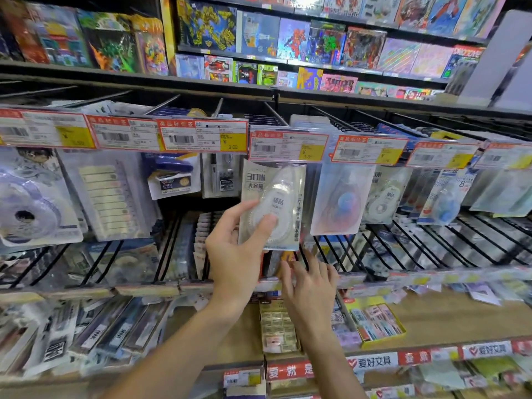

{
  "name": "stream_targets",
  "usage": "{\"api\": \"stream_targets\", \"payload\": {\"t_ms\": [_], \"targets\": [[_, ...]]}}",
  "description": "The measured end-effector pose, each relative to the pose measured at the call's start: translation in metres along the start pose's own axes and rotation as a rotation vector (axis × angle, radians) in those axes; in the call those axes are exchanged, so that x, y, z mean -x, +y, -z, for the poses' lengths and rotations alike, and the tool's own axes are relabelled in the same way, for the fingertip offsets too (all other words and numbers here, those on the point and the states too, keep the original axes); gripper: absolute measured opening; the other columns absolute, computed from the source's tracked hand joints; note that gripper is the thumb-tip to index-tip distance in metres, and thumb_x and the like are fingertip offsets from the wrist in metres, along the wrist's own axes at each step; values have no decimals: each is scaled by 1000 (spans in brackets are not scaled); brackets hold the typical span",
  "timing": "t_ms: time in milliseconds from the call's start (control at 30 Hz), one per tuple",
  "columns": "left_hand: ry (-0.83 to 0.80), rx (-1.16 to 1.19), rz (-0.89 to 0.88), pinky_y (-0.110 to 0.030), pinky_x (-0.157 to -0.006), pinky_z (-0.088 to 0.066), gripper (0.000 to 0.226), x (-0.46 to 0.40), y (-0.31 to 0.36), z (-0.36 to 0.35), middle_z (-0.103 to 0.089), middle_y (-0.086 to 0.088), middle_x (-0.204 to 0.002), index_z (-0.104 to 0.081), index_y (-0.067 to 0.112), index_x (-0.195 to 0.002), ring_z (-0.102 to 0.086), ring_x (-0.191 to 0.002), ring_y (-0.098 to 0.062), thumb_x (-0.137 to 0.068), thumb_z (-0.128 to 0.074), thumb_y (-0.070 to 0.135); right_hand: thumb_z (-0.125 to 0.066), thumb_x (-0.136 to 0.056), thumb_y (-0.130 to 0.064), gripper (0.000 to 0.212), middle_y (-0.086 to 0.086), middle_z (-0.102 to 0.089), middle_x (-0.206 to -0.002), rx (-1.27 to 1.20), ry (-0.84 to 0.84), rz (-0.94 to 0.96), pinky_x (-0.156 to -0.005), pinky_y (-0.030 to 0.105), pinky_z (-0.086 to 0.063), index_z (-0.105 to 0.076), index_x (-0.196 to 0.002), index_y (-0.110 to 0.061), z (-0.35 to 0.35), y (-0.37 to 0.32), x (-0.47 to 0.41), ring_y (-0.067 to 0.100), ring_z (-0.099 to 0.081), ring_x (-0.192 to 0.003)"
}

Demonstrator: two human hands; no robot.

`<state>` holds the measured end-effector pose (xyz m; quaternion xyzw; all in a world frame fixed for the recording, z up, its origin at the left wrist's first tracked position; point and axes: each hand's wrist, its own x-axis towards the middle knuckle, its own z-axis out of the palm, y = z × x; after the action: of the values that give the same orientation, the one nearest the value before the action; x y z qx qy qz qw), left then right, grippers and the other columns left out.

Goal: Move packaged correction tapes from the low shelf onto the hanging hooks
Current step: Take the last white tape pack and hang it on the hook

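Note:
My left hand [236, 249] holds a packaged white correction tape [283, 194] by its lower half, thumb on the front and fingers behind. The package's top sits right under the red-edged price tag [288, 146] at the end of a hanging hook. My right hand [308, 286] is lower, fingers spread and reaching toward the wire-divided shelf [359, 254], touching packages standing there; it holds nothing that I can see. More packaged correction tapes [339, 200] hang on the hooks to the right.
Hooks to the left carry a stapler pack [172, 177] and sticky-tab packs [106, 197]. Below, a wooden shelf [449, 315] holds a yellow box [377, 323], eraser packs [277, 326] and pen packs [95, 335]. Toy boxes fill the top shelves.

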<state>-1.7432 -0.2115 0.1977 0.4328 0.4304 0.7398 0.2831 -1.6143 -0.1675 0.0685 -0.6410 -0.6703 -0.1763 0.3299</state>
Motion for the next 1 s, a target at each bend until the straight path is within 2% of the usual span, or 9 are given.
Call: {"api": "stream_targets", "payload": {"t_ms": [100, 233, 300, 400, 533, 700, 800, 867, 1000], "targets": [[-28, -10, 13, -43, -99, -52, 28, 1, -2, 2, -73, 13, -109, -71, 34, -104, -66, -111, -10, -82, -82, 21, -50, -99, -42, 38, 10, -72, -111, 5, 5, 4, -91, 43, -39, -79, -92, -18, 1, -1, -1, 30, -64, -92], [-31, -48, -43, -16, -93, -47, 27, -6, 4, 3, -72, 21, -105, -71, 34, -103, -63, -108, 4, -82, -81, 20, -48, -100, -42, 41, 11, -72, -100, 6, 7, 7, -88, 44, -41, -79, -93, -17, 1, -3, 0, 31, -63, -88], [-42, -56, -66, -11, -90, -46, 27, -13, 7, 0, -70, 22, -105, -71, 31, -105, -62, -107, 7, -83, -81, 19, -46, -100, -44, 44, 11, -71, -98, 4, 4, 4, -88, 44, -41, -78, -91, -17, 1, -2, 0, 32, -62, -87], [-56, -24, -50, -10, -84, -48, 28, -17, 5, -2, -70, 20, -104, -71, 20, -110, -63, -104, 8, -84, -80, 17, -44, -101, -45, 46, 13, -71, -101, 13, 4, 2, -88, 45, -41, -79, -90, -17, 1, -3, 0, 32, -63, -88], [-49, -14, -31, -20, -88, -54, 27, -13, -11, 1, -73, 14, -103, -71, 26, -106, -67, -104, 0, -82, -81, 17, -49, -100, -44, 41, 12, -71, -108, 33, -5, 14, -89, 44, -41, -79, -90, -18, 1, -3, 0, 32, -63, -88], [-34, 10, -18, -12, -83, -51, 28, -17, -15, 0, -72, 14, -103, -70, 28, -104, -67, -100, 3, -82, -81, 14, -46, -100, -45, 42, 12, -69, -116, 52, -42, 11, -92, 45, -40, -78, -95, -19, 1, -2, 0, 31, -63, -94], [1, -28, -32, -24, -93, -54, 31, -19, -21, -3, -66, 13, -113, -69, 40, -104, -66, -107, -4, -82, -82, 22, -46, -100, -45, 42, 12, -69, -115, 51, -41, 8, -92, 45, -40, -78, -95, -18, 2, -2, 0, 31, -63, -94], [36, -43, -24, -35, -91, -57, 32, -19, -25, -5, -60, 11, -115, -69, 45, -101, -69, -102, -12, -80, -84, 26, -45, -101, -45, 43, 11, -70, -115, 52, -37, 9, -91, 45, -40, -78, -96, -18, 2, -2, 1, 31, -63, -93], [76, -43, -10, -43, -87, -58, 30, -22, -32, -9, -60, 4, -115, -71, 49, -94, -71, -97, -17, -77, -86, 29, -44, -101, -46, 44, 12, -71, -110, 40, -15, 11, -89, 44, -41, -77, -95, -18, 1, -3, 1, 30, -63, -90]]}}
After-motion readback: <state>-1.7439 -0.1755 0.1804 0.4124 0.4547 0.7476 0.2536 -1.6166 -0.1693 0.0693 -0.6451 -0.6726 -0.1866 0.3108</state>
